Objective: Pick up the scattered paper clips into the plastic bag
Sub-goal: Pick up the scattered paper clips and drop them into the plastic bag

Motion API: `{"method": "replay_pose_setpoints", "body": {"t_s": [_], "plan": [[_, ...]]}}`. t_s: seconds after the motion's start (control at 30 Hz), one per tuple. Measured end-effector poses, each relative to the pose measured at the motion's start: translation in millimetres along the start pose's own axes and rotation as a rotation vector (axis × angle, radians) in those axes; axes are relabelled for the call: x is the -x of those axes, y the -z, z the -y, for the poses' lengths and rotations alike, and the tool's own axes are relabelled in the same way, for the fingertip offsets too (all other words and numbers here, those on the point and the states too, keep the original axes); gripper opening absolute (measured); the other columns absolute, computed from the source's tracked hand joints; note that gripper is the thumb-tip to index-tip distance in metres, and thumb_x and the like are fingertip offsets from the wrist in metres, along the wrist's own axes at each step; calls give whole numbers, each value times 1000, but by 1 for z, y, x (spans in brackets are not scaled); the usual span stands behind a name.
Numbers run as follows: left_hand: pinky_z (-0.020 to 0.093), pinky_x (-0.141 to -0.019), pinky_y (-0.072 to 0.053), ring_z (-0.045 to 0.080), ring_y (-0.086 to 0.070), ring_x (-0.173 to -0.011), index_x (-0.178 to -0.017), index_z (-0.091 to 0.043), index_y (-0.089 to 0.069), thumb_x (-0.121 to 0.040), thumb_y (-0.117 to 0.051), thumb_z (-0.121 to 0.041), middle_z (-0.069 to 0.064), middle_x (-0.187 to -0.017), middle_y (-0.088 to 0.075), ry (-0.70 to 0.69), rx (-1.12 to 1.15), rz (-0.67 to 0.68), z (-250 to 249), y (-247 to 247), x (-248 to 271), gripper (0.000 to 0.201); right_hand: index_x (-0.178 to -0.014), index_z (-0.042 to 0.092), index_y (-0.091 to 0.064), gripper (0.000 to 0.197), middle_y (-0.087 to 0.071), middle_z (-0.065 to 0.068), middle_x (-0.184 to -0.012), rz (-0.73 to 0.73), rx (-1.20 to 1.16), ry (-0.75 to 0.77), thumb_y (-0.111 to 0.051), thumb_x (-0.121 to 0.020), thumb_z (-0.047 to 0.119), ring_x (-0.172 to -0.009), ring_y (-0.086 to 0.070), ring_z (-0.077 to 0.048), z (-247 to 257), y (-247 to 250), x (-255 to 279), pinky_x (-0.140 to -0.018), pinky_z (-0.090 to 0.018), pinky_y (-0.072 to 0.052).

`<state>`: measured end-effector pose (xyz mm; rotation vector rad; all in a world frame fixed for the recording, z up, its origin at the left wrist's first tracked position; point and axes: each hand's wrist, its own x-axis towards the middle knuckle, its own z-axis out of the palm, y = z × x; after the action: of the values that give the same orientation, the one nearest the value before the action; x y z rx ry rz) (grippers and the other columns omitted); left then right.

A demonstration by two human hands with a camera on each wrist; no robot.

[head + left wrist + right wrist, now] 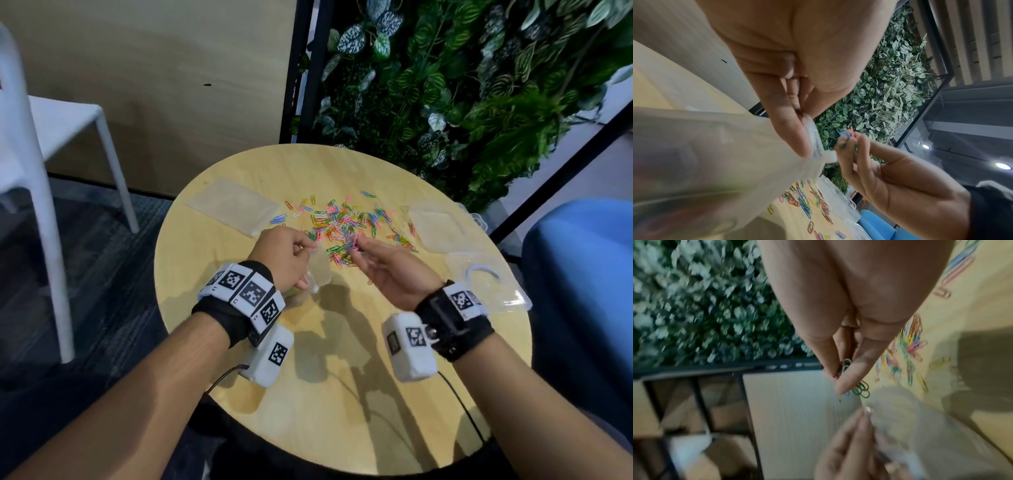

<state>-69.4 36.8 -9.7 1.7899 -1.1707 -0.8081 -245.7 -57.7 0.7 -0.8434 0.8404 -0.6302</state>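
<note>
Several coloured paper clips (352, 222) lie scattered across the far middle of the round wooden table (308, 394). My left hand (291, 253) pinches the rim of a small clear plastic bag (320, 270), which hangs above the table. In the left wrist view the bag (715, 162) fills the lower left, with coloured clips blurred inside. My right hand (376, 260) pinches a small bunch of paper clips (857, 386) at its fingertips, just right of the bag's mouth. The bunch (846, 138) sits close to the bag's rim.
Another flat clear bag (236, 205) lies at the table's far left. A clear plastic box (438, 226) and its lid (486, 281) sit at the right. A white chair (51, 171) stands to the left, a plant wall (462, 85) behind, a blue seat (582, 274) at right.
</note>
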Motion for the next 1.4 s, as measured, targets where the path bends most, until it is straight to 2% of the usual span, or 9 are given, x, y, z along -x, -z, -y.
{"method": "replay_pose_setpoints", "body": {"t_s": [0.23, 0.5, 0.6, 0.7, 0.8, 0.9, 1.17, 1.3, 1.4], "plan": [[14, -42, -47, 9, -64, -39, -101, -7, -71, -96, -57, -9, 14, -87, -73, -15, 48, -11, 1, 10, 4, 15, -92, 9, -75, 17, -74, -14, -89, -12, 799, 177, -63, -85, -2, -84, -71, -29, -35, -40, -8, -86, -37, -58], [19, -46, -55, 15, -69, -47, -100, -9, -72, -96, -58, -12, 9, -85, -73, 6, 59, -37, 10, 33, 12, 14, -86, 16, -80, 12, -76, 4, -79, 208, 1490, 509, -69, -82, 13, -66, -67, -6, -24, -73, -6, -67, -14, -52], [20, -45, -54, 15, -69, -46, -98, -14, -71, -96, -58, -12, 8, -80, -73, 14, 53, -83, 16, 52, 12, 14, -90, 12, -78, 15, -77, -4, -86, 360, 1301, 456, -65, -85, 6, -77, -71, -11, -12, -87, -19, -74, -20, -56], [21, -46, -56, 15, -68, -45, -98, -11, -72, -95, -58, -10, 6, -69, -71, 39, 79, -184, 25, 77, 9, 14, -93, 4, -75, 16, -74, -10, -85, 251, 885, 406, -61, -86, -2, -78, -69, -17, -2, -93, -54, -74, -32, -60], [29, -52, -61, 18, -68, -45, -99, -11, -72, -95, -59, -9, 2, -61, -68, 65, 105, -257, 33, 100, 7, 14, -118, 16, -68, 34, -69, -2, -117, 20, 1276, 500, -67, -88, 31, -108, -64, -15, -1, -87, -107, -97, -34, -51], [32, -54, -61, 18, -68, -45, -99, -10, -72, -96, -58, -9, 3, -60, -66, 77, 122, -275, 38, 112, 5, 14, -145, 11, -38, 71, -39, -8, -151, 17, 1742, 282, -53, -91, 54, -137, -38, -26, -11, -85, -156, -109, -37, -35], [29, -53, -61, 19, -70, -49, -95, -13, -70, -96, -54, -8, 5, -62, -70, 73, 63, -290, 41, 114, -4, 17, -151, 12, -16, 114, -12, -3, -160, 29, 2038, 125, -20, -67, 90, -143, -20, -34, -67, -86, -190, -109, -61, -26], [16, -44, -52, 16, -69, -47, -91, -17, -71, -96, -55, -10, 6, -64, -71, 61, 28, -285, 37, 108, -4, 18, -151, 21, -13, 84, -6, 0, -161, 39, 2054, 115, -31, -86, 72, -145, -13, -35, -88, -92, -172, -106, -67, -25], [15, -44, -52, 15, -69, -46, -92, -17, -72, -96, -56, -10, 6, -65, -71, 52, 22, -285, 34, 105, -2, 17, -138, 18, -38, 47, -35, -8, -145, 18, 2026, 195, -35, -98, 42, -132, -37, -36, -83, -96, -163, -96, -57, -41]]}}
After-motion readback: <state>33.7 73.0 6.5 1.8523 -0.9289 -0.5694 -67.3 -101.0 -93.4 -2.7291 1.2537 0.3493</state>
